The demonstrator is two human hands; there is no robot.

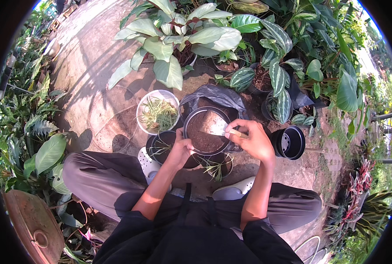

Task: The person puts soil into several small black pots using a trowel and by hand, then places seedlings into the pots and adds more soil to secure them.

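Note:
My left hand (181, 150) grips the rim of a black plastic plant pot (186, 122) that holds brown soil (205, 140). In my right hand (251, 137) is the wooden handle of a trowel (218, 128), its pale metal blade lying on the soil inside the pot. Behind the pot sits an open black plastic bag (220, 94) with soil in it. A white bowl (142, 110) of small grassy plants (161, 115) stands to the left of the bag. Close to my left hand is a black pot (156, 140) with a thin-leaved seedling, and another potted seedling (217, 166) stands below the held pot.
Nested black pots (293, 142) lie tipped at the right. Large potted foliage plants (179, 43) and striped-leaf plants (278, 72) crowd the far side. Dense greenery (37, 109) lines the left. A brown planter with a ring (34, 227) stands at lower left. Concrete ground (83, 66) stretches away at upper left.

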